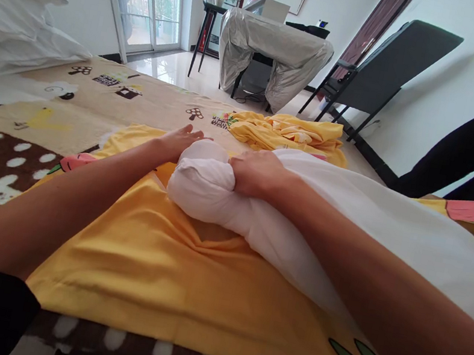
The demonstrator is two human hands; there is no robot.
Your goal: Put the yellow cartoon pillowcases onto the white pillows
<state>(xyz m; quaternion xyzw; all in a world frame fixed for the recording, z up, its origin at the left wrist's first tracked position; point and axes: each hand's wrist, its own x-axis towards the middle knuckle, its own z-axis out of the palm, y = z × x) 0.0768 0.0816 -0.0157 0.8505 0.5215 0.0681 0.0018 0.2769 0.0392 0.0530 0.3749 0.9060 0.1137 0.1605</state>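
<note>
A plump white pillow [376, 220] stretches in from the right, its near corner bunched into a rounded lump. My right hand [253, 173] is closed on this bunched corner from above. Beneath lies a yellow pillowcase [182, 278] with printed fruit and green leaves, spread flat with creases. The white corner rests at the case's slightly raised opening. On the far left side of that opening, my left hand [179, 141] is closed on the yellow cloth, its thumb and palm partly hidden.
A patterned brown and beige blanket [158, 101] covers the bed. Crumpled yellow cloth [290, 133] lies at the far edge, white pillows [12, 21] are stacked left. Beyond stand a plastic-covered piece of furniture [274, 43] and a grey chair [397, 71]. A person's dark-clothed leg [469, 133] is at right.
</note>
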